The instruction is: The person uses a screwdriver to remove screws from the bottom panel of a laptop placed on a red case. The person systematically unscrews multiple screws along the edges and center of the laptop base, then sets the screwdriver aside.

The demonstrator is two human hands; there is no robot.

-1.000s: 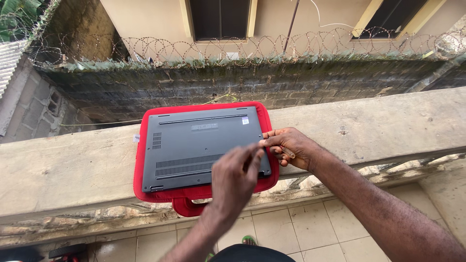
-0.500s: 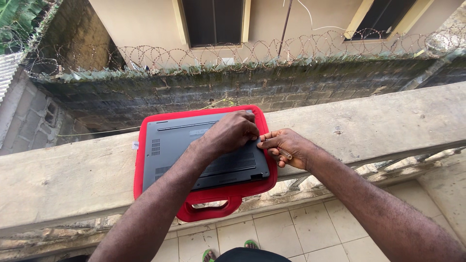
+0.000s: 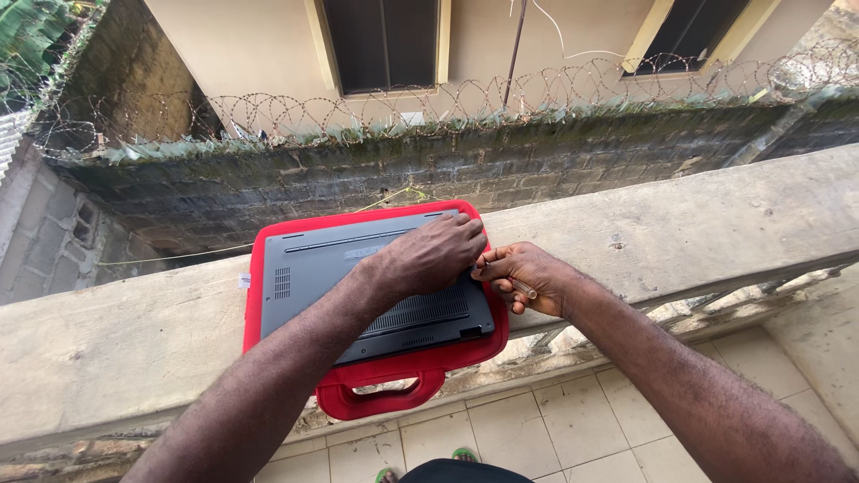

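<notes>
A grey laptop (image 3: 358,286) lies bottom side up on a red carry case (image 3: 376,398), which rests on a concrete balcony ledge (image 3: 116,358). My left hand (image 3: 434,255) lies flat on the laptop's far right corner, fingers pressing down. My right hand (image 3: 528,277) sits just beside the laptop's right edge, closed around a thin metal screwdriver (image 3: 522,288) whose tip points toward that corner.
The red case's handle hangs over the ledge's near edge. Beyond the ledge is a drop, then a mossy block wall (image 3: 447,170) topped with razor wire. Tiled floor (image 3: 537,438) and a green sandal (image 3: 463,454) lie below.
My left hand reached forward from above the laptop's near side to its far right corner and settled there. My right hand stayed by the right edge.
</notes>
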